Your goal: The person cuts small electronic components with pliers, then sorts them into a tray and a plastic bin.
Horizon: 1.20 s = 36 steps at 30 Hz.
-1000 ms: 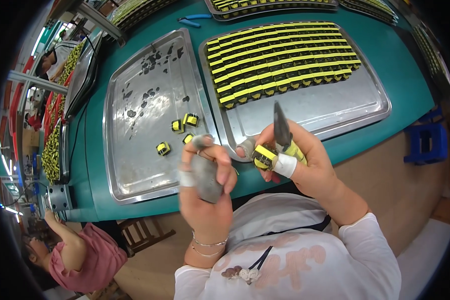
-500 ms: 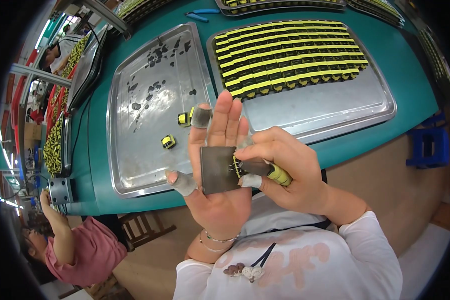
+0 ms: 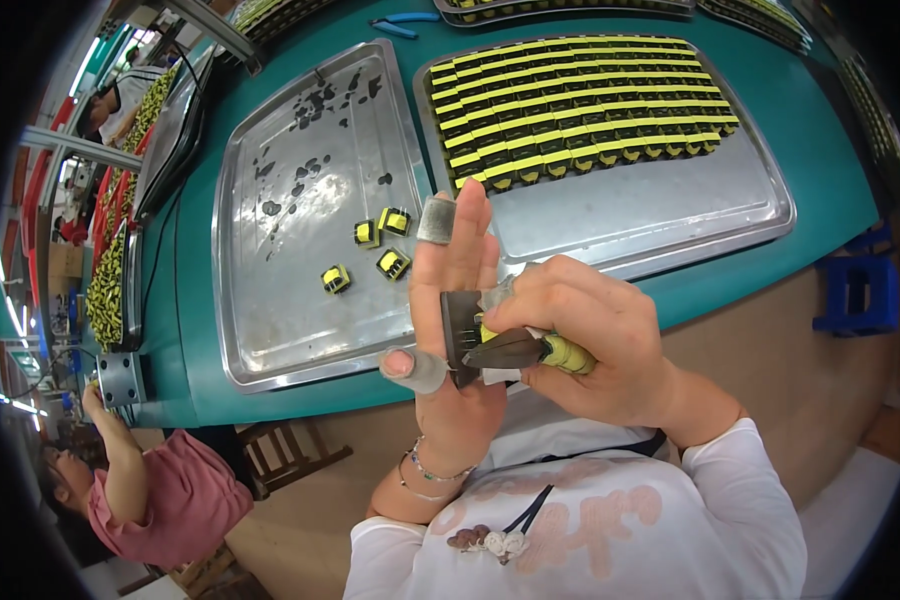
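My left hand (image 3: 462,415) is turned palm up, its fingers stretched out and grey covers on the thumb and a fingertip. Across its palm and finger bases it holds a dark flat pad (image 3: 454,335), now tilted. My right hand (image 3: 615,320) is closed around the yellow-wrapped handle of a knife-like tool (image 3: 515,348) with a dark, broad blade. Its fingertips also pinch a small yellow-and-black transformer (image 3: 486,327) with thin metal pins against the pad; the fingers partly hide it. Several loose transformers (image 3: 366,234) lie on the left metal tray (image 3: 300,350).
The right metal tray (image 3: 660,225) bears tight rows of transformers (image 3: 580,110). Blue-handled pliers (image 3: 400,24) lie beyond the trays on the green table (image 3: 195,300). A blue stool (image 3: 855,295) stands at the right. At the left, a person in pink (image 3: 175,500) sits close by.
My left hand has shifted right and turned, so the pad shows narrower. Another loose transformer on the left tray has come into view beside it. The right hand keeps hold of the tool.
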Motion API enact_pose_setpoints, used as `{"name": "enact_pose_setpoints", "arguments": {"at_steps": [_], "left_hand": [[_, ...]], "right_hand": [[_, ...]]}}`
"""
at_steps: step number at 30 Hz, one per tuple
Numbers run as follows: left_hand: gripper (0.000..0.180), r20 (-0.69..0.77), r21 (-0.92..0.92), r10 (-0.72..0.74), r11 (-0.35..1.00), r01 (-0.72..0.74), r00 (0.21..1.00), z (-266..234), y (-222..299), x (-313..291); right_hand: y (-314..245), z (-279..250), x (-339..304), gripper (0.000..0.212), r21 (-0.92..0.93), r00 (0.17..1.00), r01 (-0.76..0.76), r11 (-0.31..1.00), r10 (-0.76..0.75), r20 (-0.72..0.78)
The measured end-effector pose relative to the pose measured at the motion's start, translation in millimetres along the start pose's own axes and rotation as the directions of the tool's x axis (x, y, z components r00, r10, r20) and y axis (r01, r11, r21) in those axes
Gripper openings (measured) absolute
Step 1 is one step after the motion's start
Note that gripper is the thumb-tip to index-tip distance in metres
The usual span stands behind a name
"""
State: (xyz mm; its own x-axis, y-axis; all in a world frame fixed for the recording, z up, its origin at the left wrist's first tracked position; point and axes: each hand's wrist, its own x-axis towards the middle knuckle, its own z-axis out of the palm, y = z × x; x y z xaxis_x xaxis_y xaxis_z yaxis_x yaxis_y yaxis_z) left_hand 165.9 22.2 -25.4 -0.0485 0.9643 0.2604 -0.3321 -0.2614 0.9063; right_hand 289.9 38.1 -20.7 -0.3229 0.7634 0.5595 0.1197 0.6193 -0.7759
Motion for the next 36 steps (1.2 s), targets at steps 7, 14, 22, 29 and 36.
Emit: {"name": "enact_pose_setpoints", "arguments": {"at_steps": [7,14,22,29,36], "left_hand": [[0.082,-0.055,-0.018,-0.027,0.999,0.026,0.998,3,-5,-2],[0.098,-0.083,-0.082,-0.06,0.995,0.053,0.995,4,-8,-3],[0.106,-0.057,0.02,-0.093,0.995,0.094,0.994,6,-4,-3],[0.09,0.292,-0.299,-0.286,0.879,0.371,0.913,-14,4,-4],[0.044,0.175,0.189,-0.21,0.966,0.177,0.962,-21,8,-11]], "right_hand": [[6,1,-6,0.039,0.088,0.998,-0.058,0.994,0.059,-0.002],[8,-4,-9,0.041,0.135,0.993,-0.117,0.984,0.116,0.018],[8,-3,-9,0.047,0.094,0.995,-0.088,0.992,0.083,0.052],[20,-3,-10,0.041,-0.088,0.975,0.214,0.973,-0.208,0.072],[20,2,-22,0.035,-0.214,0.934,0.356,0.91,-0.356,0.038]]}}
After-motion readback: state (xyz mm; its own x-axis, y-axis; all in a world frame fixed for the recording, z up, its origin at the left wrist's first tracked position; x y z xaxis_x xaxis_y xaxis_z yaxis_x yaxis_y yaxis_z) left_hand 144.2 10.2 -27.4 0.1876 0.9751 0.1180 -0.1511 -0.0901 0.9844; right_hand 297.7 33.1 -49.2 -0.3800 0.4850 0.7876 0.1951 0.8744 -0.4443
